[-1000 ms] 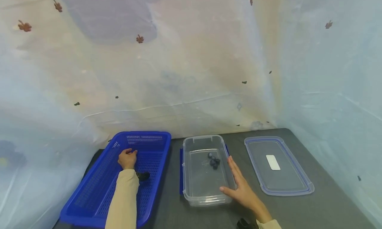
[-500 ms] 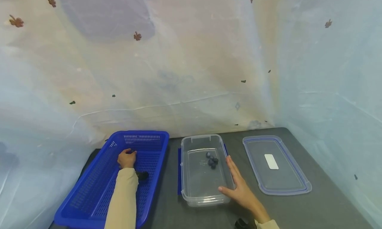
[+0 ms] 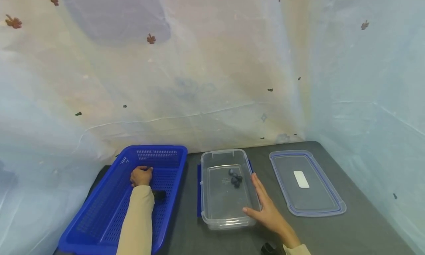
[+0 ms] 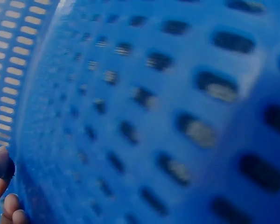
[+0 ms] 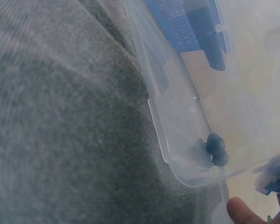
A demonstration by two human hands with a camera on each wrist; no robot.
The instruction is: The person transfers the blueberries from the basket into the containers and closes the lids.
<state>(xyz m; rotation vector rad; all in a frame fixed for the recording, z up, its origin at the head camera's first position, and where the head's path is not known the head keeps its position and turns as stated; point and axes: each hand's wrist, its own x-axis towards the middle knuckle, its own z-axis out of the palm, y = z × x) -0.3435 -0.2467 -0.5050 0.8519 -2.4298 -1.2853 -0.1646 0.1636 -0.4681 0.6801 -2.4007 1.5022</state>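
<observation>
My left hand (image 3: pixel 141 176) is inside the blue perforated basket (image 3: pixel 75 240), near its far left part. In the left wrist view, its thumb and finger pinch a small dark blueberry (image 4: pixel 10 169) beside the basket wall. The clear plastic container (image 3: pixel 224 210) stands to the right of the basket, with several blueberries (image 3: pixel 235 178) lying together on its floor. My right hand (image 3: pixel 270 214) rests against the container's right side, fingers straight and thumb at the near right corner. Only a fingertip and part of that hand show in the right wrist view, below the blueberries (image 5: pixel 216 145).
A clear lid (image 3: pixel 323 190) with a blue seal and white label lies on the grey table (image 3: pixel 362 233) to the right. Blue side latches (image 3: pixel 199 192) hang from the container. A patterned curtain (image 3: pixel 212 74) closes off the back and sides.
My left hand has turned slightly within the basket and its fingers have curled closer together. The right hand keeps its place against the container. The head view has shifted a little.
</observation>
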